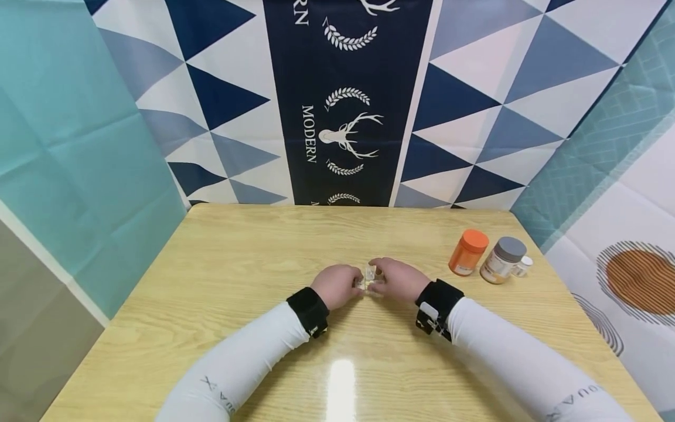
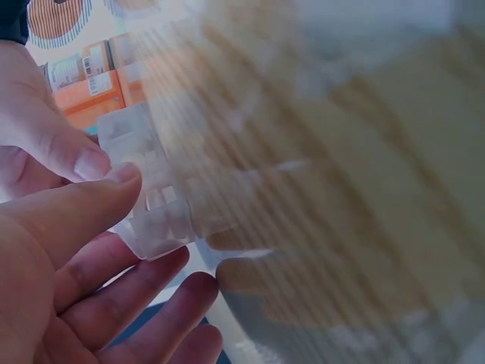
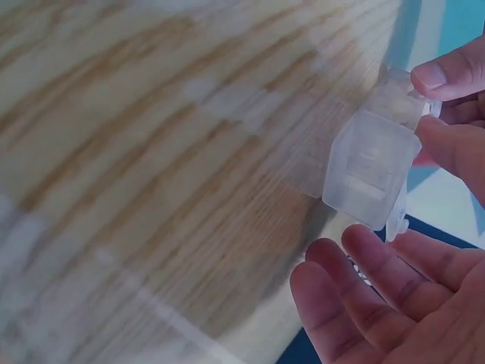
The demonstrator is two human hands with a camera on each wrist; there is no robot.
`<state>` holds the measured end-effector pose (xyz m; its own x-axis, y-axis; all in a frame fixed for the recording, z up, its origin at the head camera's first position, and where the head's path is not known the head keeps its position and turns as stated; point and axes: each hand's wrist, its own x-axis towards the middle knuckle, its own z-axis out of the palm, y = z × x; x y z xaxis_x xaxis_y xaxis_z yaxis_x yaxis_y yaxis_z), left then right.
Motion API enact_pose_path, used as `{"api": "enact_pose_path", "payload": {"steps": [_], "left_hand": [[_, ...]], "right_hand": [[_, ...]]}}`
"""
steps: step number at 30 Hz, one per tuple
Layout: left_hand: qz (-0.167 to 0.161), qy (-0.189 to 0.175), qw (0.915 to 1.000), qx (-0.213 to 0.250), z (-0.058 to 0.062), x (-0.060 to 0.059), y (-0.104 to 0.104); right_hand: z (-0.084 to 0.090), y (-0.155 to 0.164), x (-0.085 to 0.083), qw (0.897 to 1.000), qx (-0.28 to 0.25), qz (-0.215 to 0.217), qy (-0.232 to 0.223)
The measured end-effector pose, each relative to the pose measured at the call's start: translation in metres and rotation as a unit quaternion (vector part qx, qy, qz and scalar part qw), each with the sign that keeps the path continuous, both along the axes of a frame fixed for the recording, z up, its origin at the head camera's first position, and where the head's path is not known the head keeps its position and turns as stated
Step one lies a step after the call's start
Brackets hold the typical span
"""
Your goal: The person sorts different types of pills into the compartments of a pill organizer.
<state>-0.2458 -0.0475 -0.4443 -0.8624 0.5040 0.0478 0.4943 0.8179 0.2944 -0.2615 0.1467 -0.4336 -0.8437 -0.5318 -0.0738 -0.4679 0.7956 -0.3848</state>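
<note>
- White sleeves (image 1: 248, 357) with black wrist straps (image 1: 308, 310) are seen nearest the camera, reaching forward over the wooden table (image 1: 211, 281).
- Just beyond the straps, the left hand (image 1: 337, 285) and the right hand (image 1: 396, 279) are brought together at the middle of the table, with a small clear plastic box (image 1: 370, 276) caught between them.
- From the left wrist view, the clear plastic box (image 2: 155, 205) is pinched by the left thumb and a fingertip, while the other fingers lie loosely curled beneath it.
- From the right wrist view, the clear plastic box (image 3: 371, 163) is held at its far edge by fingertips; the right hand's lower fingers (image 3: 356, 296) are spread just below it, apart from its underside.
- The box is judged to be in the middle of being handled: it is lifted slightly off the table and held, but whether its lid is open or shut cannot be told, and nothing can be made out inside it.
- Well to the right of the grip, an orange-capped bottle (image 1: 467, 252), a grey-capped jar (image 1: 503, 259) and a small white bottle (image 1: 522, 266) are stood untouched.
- Behind everything, a patterned cloth backdrop (image 1: 343, 105) is hung.
</note>
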Motion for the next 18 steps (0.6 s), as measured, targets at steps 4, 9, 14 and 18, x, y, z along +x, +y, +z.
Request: {"api": "enact_pose_path", "payload": {"steps": [4,9,14,18], "left_hand": [[-0.002,-0.002,1.0000,0.001,0.0041,-0.0021,0.0015],[-0.003,-0.018,0.9998,0.003,0.0086,-0.0036,0.0028],[0.001,-0.034,0.9994,0.002,0.0105,-0.0050,0.0039],[0.006,-0.040,0.9992,0.002,0.0107,-0.0063,0.0048]], "right_hand": [[-0.0001,0.0004,-0.0033,0.999,-0.024,-0.015,-0.022],[-0.0013,0.0002,-0.0050,0.998,-0.049,-0.016,-0.027],[-0.0001,0.0001,-0.0028,0.997,-0.068,-0.018,-0.033],[0.0001,0.0003,-0.0009,0.995,-0.088,-0.011,-0.039]]}}
